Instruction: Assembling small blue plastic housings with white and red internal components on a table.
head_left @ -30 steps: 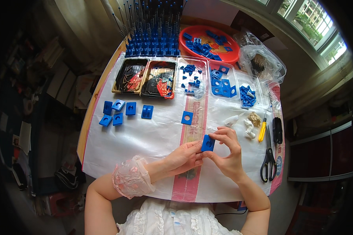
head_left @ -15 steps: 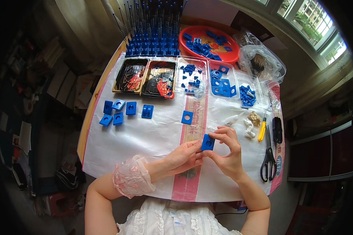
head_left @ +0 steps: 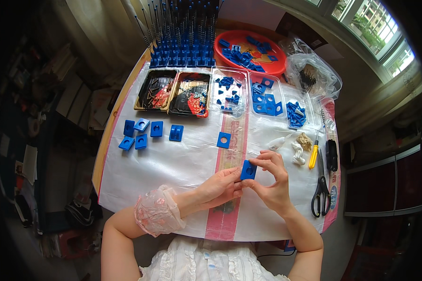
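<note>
I hold a small blue square plastic block with a round hole point(head_left: 248, 170) between both hands, above the white sheet on the table point(head_left: 173, 161). My left hand point(head_left: 219, 186) pinches its lower left edge, and my right hand point(head_left: 270, 180) is clamped on its right side and top. I judge this as the fitting step; the next move needs a steady turn of the block. A clear crumpled plastic bag point(head_left: 312, 75) lies at the far right, beside the round red tray point(head_left: 248, 50). Two black trays point(head_left: 177, 92) and clear trays point(head_left: 246, 90) stand in a row.
</note>
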Motion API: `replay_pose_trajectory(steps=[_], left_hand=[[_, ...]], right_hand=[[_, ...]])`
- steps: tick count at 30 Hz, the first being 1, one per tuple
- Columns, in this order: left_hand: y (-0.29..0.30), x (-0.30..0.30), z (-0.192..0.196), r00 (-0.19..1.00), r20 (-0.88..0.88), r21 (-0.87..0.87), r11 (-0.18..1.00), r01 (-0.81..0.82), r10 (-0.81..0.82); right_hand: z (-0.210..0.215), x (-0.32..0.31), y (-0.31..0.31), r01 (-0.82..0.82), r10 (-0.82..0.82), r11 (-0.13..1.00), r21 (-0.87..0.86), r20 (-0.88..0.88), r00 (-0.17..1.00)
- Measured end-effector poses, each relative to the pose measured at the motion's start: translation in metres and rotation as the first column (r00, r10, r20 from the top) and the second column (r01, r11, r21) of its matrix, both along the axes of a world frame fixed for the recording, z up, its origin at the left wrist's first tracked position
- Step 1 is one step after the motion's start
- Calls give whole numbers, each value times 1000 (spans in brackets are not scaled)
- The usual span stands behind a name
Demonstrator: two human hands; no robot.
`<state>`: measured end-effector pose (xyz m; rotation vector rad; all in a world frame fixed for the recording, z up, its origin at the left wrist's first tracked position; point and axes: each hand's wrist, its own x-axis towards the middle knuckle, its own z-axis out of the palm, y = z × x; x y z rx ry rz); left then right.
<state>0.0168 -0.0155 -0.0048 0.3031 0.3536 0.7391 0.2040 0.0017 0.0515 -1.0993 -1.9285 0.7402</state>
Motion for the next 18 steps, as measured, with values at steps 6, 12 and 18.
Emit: replay_pose_trajectory(steps=[6,12,18], left_hand=[[-1,2,17,995,-95,-38,999,-9,6],[0,0,11,1000,-31,-13,1000,1,-1],[0,0,1,1000,-1,-2,1000,3,-3]], right_hand=[[-1,0,0,6,-6,1000,-5,5,1000],[-1,0,-1,6,-6,1000,4,11,1000],[1,0,-1,6,-7,999,49,31,1000]])
